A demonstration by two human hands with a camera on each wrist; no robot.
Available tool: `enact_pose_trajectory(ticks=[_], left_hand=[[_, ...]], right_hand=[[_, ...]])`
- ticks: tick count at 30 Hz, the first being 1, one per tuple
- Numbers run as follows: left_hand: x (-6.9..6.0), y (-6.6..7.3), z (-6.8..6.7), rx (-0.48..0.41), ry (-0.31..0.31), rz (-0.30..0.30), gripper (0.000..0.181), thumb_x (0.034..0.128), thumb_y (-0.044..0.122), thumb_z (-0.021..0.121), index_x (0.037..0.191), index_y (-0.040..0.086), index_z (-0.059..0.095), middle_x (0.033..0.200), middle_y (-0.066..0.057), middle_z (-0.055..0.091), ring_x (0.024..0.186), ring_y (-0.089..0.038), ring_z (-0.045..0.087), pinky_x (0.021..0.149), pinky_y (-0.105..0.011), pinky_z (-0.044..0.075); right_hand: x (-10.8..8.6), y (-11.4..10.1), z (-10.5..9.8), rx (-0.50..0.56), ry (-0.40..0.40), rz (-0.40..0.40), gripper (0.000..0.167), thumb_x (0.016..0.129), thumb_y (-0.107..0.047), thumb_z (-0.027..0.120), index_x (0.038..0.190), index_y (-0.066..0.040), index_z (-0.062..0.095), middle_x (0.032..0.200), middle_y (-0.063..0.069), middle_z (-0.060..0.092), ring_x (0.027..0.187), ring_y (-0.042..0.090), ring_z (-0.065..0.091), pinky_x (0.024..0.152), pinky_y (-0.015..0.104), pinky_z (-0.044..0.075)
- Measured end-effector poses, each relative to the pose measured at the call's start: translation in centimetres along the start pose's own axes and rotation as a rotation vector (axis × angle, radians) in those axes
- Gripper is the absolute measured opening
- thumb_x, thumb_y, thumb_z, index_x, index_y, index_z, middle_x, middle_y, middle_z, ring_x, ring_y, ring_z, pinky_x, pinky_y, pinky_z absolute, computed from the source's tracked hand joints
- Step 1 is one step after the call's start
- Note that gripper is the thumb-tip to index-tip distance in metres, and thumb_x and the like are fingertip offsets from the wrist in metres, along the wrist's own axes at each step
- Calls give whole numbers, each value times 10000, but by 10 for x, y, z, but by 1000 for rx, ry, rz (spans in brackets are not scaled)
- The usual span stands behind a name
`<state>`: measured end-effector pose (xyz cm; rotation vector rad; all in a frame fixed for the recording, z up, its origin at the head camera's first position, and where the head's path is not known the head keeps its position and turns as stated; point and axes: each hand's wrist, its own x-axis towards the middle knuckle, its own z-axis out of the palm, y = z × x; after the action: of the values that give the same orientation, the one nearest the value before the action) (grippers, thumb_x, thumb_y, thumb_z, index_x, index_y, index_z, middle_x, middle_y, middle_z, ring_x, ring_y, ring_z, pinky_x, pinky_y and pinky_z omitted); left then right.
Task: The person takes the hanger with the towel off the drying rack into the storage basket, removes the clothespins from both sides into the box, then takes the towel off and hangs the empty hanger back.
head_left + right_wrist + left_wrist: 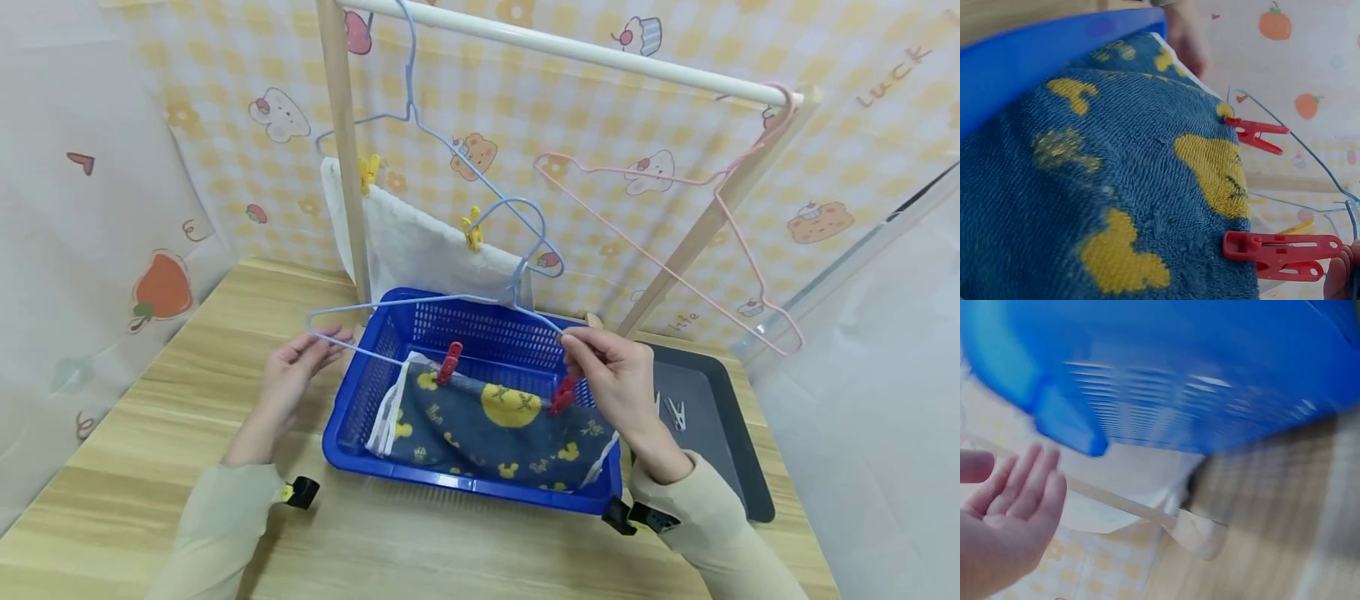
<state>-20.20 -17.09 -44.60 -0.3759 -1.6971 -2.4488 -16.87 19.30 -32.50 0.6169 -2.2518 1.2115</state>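
A blue wire hanger [405, 302] is held over the blue basket [348, 425]. Clipped to it by two red clothespins [450, 364] is a dark blue towel [465, 437] with yellow patterns, whose lower part lies in the basket. My right hand [618, 371] pinches the hanger's right arm, just above the right-hand red clothespin [1282, 249]. At the hanger's left end is my left hand [296, 371]. In the left wrist view, the fingers [1038, 481] of that hand are extended and grip nothing; whether they touch the wire I cannot tell.
Behind the basket stands a rack with a white rail [570, 52]. Another blue hanger [450, 146] carries a white towel [420, 237] with yellow clothespins [472, 229]. A pink hanger [637, 248] hangs at right, above a grey tray [705, 450] holding metallic-looking clothespins [677, 414].
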Motion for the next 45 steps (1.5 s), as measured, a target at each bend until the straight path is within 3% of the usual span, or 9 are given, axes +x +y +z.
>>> enact_pose_trajectory(ticks=[3, 6, 8, 11, 17, 25, 31, 36, 45], left_hand=[[-3, 12, -2, -261, -122, -2, 312, 1018, 165, 407, 1146, -51, 591, 1035, -145, 684, 974, -228, 661, 875, -294, 514], [-8, 26, 2, -302, -170, -33, 372, 1041, 174, 300, 1097, -51, 592, 1029, -162, 679, 971, -244, 661, 874, -314, 513], [-12, 32, 4, -248, -159, -78, 351, 1038, 149, 313, 1036, -22, 620, 1001, -140, 692, 942, -223, 671, 854, -296, 518], [-18, 39, 5, -2, -140, -135, 292, 1022, 108, 378, 941, 34, 648, 923, -53, 718, 855, -155, 690, 767, -246, 546], [-26, 44, 3, 270, -207, -185, 261, 995, 69, 448, 968, -156, 578, 862, -43, 719, 808, -148, 695, 717, -303, 565], [-34, 45, -6, 319, -314, -303, 326, 997, 36, 424, 1053, -283, 468, 874, -71, 717, 800, -174, 697, 704, -335, 569], [-33, 45, -5, 356, -287, -383, 330, 1008, 72, 415, 1059, -244, 498, 852, -51, 712, 790, -156, 694, 693, -322, 576], [-28, 41, -4, 223, -261, -420, 260, 1013, 109, 414, 984, -79, 592, 843, -29, 713, 794, -151, 694, 693, -283, 572], [-21, 35, 2, 117, -182, -432, 257, 1013, 125, 417, 925, 26, 638, 822, -19, 714, 783, -134, 692, 690, -242, 565]], right_hand=[[-7, 5, 0, -13, -27, 52, 106, 881, 34, 612, 849, 7, 710, 662, 54, 647, 560, 48, 594, 536, 156, 515], [-14, 10, 0, -2, -78, 112, 103, 885, 26, 610, 863, 7, 708, 670, 61, 652, 561, 65, 607, 528, 183, 528], [-19, 13, 1, 1, -125, 142, 100, 888, 15, 611, 872, 3, 709, 678, 69, 658, 566, 70, 614, 529, 201, 536], [-24, 15, 2, 26, -200, 185, 99, 897, -4, 607, 885, 3, 705, 681, 80, 660, 565, 84, 624, 524, 228, 547], [-28, 17, 2, 91, -268, 274, 112, 913, -25, 591, 906, 18, 695, 695, 67, 657, 582, 108, 637, 534, 257, 561], [-31, 25, 7, 110, -389, 362, 137, 924, -67, 590, 905, 10, 701, 741, 93, 673, 646, 240, 674, 585, 249, 569], [-29, 35, 13, 58, -432, 358, 125, 912, -49, 601, 927, 30, 697, 732, 99, 680, 639, 269, 676, 570, 238, 564], [-24, 46, 17, -32, -460, 315, 122, 894, -29, 620, 973, 40, 683, 750, 98, 695, 671, 269, 679, 581, 231, 558], [-22, 43, -3, -178, -290, 214, 147, 877, -91, 663, 1012, -50, 702, 1012, 75, 679, 817, 192, 641, 675, 289, 547]])
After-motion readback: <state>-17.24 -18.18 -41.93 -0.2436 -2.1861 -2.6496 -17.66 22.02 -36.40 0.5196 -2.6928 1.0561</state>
